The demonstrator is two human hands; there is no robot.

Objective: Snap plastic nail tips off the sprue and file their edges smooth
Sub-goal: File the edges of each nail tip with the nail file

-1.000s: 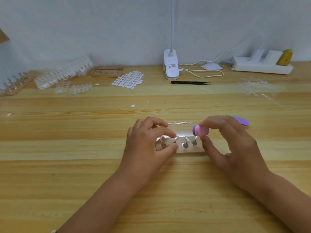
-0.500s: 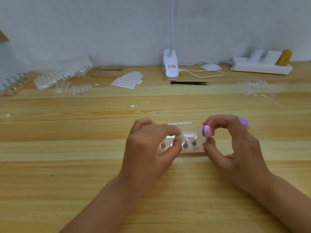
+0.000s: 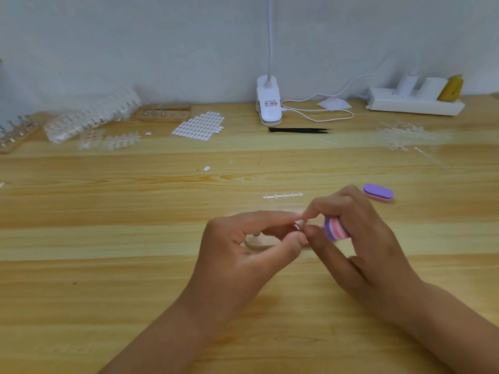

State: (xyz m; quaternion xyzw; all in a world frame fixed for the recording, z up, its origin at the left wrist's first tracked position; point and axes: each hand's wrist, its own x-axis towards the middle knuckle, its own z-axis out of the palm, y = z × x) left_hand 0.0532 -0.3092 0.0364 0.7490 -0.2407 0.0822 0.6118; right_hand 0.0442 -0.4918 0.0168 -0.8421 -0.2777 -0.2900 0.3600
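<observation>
the left hand (image 3: 243,260) is curled, and its thumb and first finger pinch a tiny clear nail tip (image 3: 299,223) between their ends. the tip is so small and see-through that its shape is hard to make out. the right hand (image 3: 361,247) is curled too. its thumb and first finger come right up to the same nail tip and touch it from the other side, so the two hands meet in the middle, low over the wooden table (image 3: 108,292). the other fingers of the right hand wrap round a small file block (image 3: 336,230) with pink, white and purple layers, and one end of it pokes out near the nail tip. under the left hand a bit of a little stand (image 3: 256,240) with a shiny metal peg peeks out between thumb and fingers. a thin bare sprue (image 3: 283,196) lies flat on the table just behind the hands. a second file (image 3: 378,192), purple on top, lies near the right hand's knuckles. far back by the wall are a white lamp clip (image 3: 268,103), black tweezers (image 3: 299,130) and clear nail strips (image 3: 91,118).
</observation>
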